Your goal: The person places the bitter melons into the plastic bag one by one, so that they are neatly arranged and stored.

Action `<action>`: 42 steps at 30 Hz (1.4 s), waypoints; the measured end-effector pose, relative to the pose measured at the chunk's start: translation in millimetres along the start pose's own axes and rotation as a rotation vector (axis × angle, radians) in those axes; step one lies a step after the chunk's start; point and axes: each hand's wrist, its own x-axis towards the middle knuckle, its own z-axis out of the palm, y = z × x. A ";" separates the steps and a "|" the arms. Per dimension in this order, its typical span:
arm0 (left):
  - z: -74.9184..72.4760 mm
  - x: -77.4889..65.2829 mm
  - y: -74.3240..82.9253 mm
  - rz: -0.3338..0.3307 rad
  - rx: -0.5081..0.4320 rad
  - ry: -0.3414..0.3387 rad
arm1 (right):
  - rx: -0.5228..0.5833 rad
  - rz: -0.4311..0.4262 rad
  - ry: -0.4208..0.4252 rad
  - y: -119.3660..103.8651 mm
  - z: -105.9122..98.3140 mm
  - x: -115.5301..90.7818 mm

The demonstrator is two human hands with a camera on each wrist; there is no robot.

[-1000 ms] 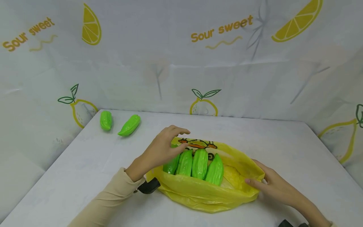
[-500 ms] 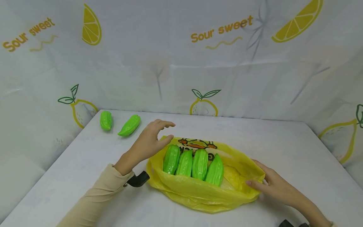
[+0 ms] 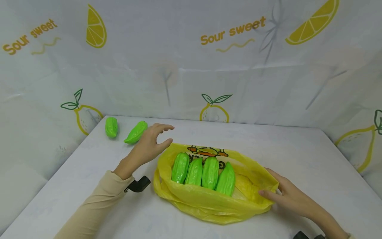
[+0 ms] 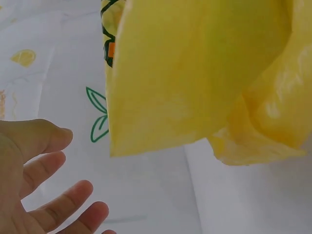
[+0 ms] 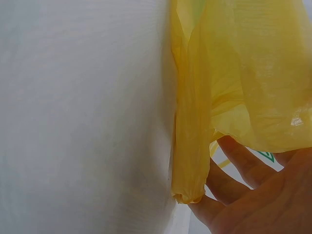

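A yellow plastic bag (image 3: 215, 207) lies with its mouth open on the white table. Several glossy green vegetables, long and pointed like bitter melons (image 3: 210, 172), are side by side in it. My right hand (image 3: 287, 196) holds the bag's right end, thumb over the rim and fingers behind; the right wrist view shows its fingers (image 5: 248, 163) at the yellow edge. My left hand (image 3: 146, 146) is in the air left of the bag, fingers loosely bent and holding nothing. It overlaps the end of a loose green vegetable (image 3: 135, 132) in the head view.
Another green vegetable (image 3: 111, 127) lies at the table's far left corner. A white cloth (image 3: 185, 79) printed with lemons hangs behind the table (image 3: 283, 146) and along its sides. Each wrist carries a black camera mount.
My left hand has come off the bag's left part and moved left, toward the loose vegetables. The right hand keeps its place on the bag, which stays put.
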 end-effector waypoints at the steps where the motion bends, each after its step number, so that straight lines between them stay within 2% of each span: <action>1: -0.6 -0.2 -2.2 -0.009 -0.005 -0.002 | 0.001 0.002 -0.002 -0.1 0.0 0.0; 8: -3.8 -0.5 -19.0 -0.069 -0.013 0.002 | -0.012 0.007 -0.001 -2.0 -0.4 -0.5; 17: -4.6 -1.4 -41.5 -0.090 0.028 0.046 | -0.003 -0.006 -0.003 -4.8 -0.4 0.9; 24: -6.0 -0.3 -54.0 -0.114 0.069 0.041 | -0.005 -0.011 0.001 -4.9 0.0 1.0; 33: -11.5 3.5 -72.9 -0.192 0.061 -0.005 | 0.009 -0.013 -0.003 -2.8 -0.6 0.7; 42: -14.2 5.1 -92.3 -0.265 0.077 0.032 | 0.014 -0.013 0.005 -3.6 -1.8 -0.6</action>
